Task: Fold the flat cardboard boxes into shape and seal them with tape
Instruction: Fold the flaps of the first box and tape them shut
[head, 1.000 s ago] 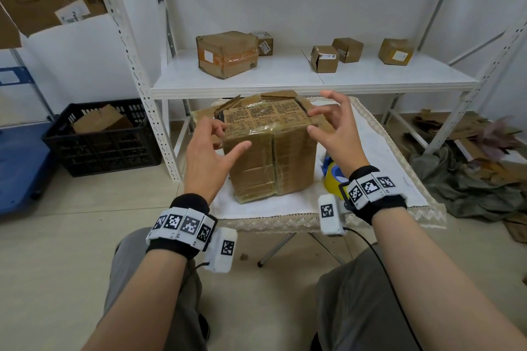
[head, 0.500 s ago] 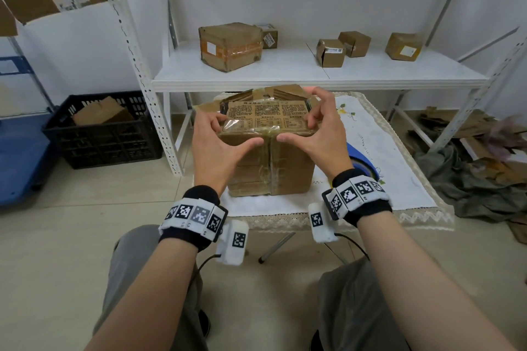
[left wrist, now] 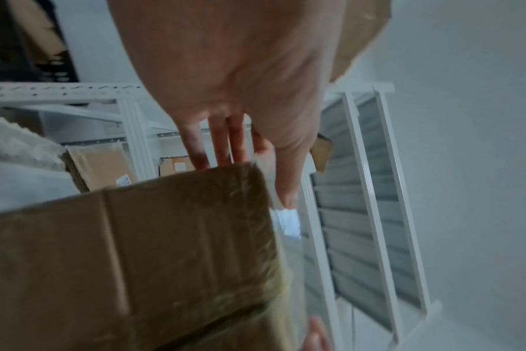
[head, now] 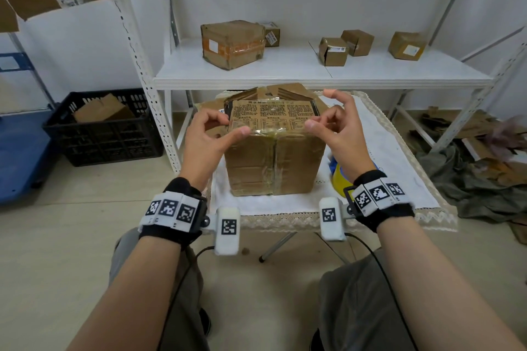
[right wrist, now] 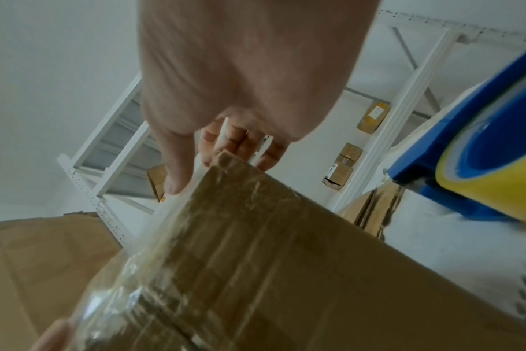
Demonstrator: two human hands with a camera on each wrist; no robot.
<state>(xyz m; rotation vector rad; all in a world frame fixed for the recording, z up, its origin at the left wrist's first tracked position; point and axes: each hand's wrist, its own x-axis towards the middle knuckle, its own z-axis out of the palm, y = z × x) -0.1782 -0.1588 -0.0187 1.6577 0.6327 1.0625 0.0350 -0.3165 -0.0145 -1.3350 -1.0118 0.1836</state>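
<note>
While both wrist views blur, left hand [head: 209, 137] and right hand [head: 336, 128] hover loose-fingered at taped cardboard box [head: 273, 162]; contact unclear; tape dispenser [head: 340, 177], 3 o'clock, half hidden.

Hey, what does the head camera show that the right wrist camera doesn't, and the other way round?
Only the head view shows the left hand whole, with its thumb at the box's top front edge, the printed panel on top of the box, and the black crate on the floor.

Only the right wrist view shows up close the blue dispenser with its yellow tape roll, and the edges of flat cardboard beyond the box.

Both show the cardboard box with clear tape on its front, the right hand at its top right corner, and the white shelf.
</note>
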